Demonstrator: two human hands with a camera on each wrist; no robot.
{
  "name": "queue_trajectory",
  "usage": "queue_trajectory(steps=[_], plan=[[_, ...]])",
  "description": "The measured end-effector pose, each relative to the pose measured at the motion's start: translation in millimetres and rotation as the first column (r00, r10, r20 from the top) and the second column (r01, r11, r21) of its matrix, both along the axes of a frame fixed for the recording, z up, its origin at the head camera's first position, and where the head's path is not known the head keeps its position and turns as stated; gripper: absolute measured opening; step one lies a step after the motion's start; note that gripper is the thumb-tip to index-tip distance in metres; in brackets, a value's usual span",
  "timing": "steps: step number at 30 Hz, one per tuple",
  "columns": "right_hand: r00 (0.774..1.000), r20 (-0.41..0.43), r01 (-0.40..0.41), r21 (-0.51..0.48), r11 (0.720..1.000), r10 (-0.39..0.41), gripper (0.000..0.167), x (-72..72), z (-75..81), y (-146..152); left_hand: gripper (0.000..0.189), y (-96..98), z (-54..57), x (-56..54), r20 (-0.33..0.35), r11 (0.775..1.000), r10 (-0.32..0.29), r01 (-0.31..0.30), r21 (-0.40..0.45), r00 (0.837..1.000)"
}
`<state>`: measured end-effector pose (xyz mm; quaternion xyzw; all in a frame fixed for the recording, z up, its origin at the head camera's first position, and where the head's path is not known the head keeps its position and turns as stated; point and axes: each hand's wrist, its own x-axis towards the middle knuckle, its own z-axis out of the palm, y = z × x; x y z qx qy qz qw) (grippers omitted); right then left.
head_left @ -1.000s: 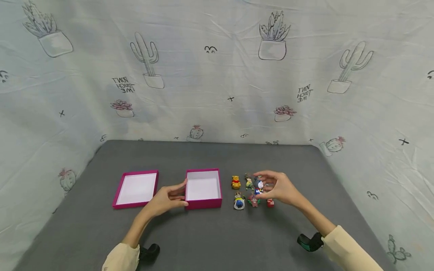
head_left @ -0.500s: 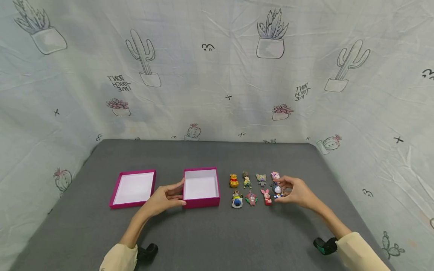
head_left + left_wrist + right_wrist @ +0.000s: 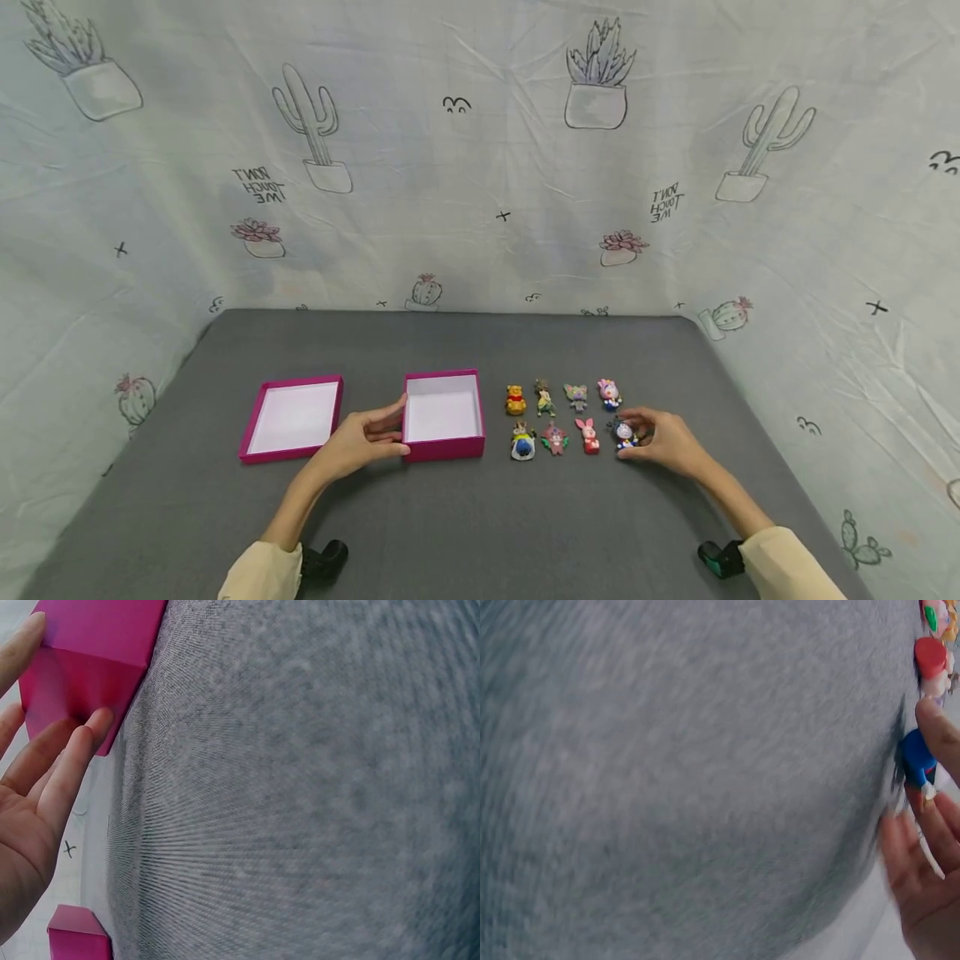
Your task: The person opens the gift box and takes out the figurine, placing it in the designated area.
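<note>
A small blue-and-white figurine with a dark top (image 3: 624,433) stands at the near right end of two rows of figurines. My right hand (image 3: 663,442) pinches it between thumb and fingers at table level. In the right wrist view its round blue base (image 3: 918,757) shows beside the thumb. My left hand (image 3: 363,439) rests its fingertips and thumb against the left side of a magenta box (image 3: 444,448) with a bare white inside. The left wrist view has the fairly straight fingers (image 3: 75,761) touching the box wall (image 3: 97,634).
Left of the box lies its magenta-rimmed lid (image 3: 292,419), inside up. A yellow bear figurine (image 3: 515,400), a pink rabbit figurine (image 3: 588,436), a pink-and-white figurine (image 3: 610,395) and several others stand on the grey table (image 3: 480,525). A printed cloth (image 3: 480,167) hangs behind.
My right hand has carried the blue-and-white figurine rightward, then toward me, to the near row beside the rabbit. The left hand stays at the box; the view shifts slightly.
</note>
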<state>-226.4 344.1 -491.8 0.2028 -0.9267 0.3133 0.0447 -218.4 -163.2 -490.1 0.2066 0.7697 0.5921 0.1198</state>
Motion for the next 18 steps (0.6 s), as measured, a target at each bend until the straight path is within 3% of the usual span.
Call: queue_trajectory(steps=[6, 12, 18], plan=[[0.998, -0.052, 0.044, 0.076, 0.996, -0.04, 0.053, 2.4, -2.1, -1.4, 0.079, 0.8, 2.0, 0.1, 0.03, 1.0, 0.0, 0.0, 0.003, 1.0], [0.996, -0.034, 0.09, 0.058, 0.994, -0.088, 0.045, 3.2, -4.6, 1.6, 0.077, 1.0, 4.8, -0.3, 0.01, 1.0, 0.0, 0.0, -0.015, 1.0], [0.988, -0.078, 0.14, 0.051, 0.989, -0.135, 0.045, 1.6, -4.5, 1.3, 0.078, 0.4, 10.1, -1.3, -0.026, 0.998, 0.009, -0.011, -0.065, 1.0]])
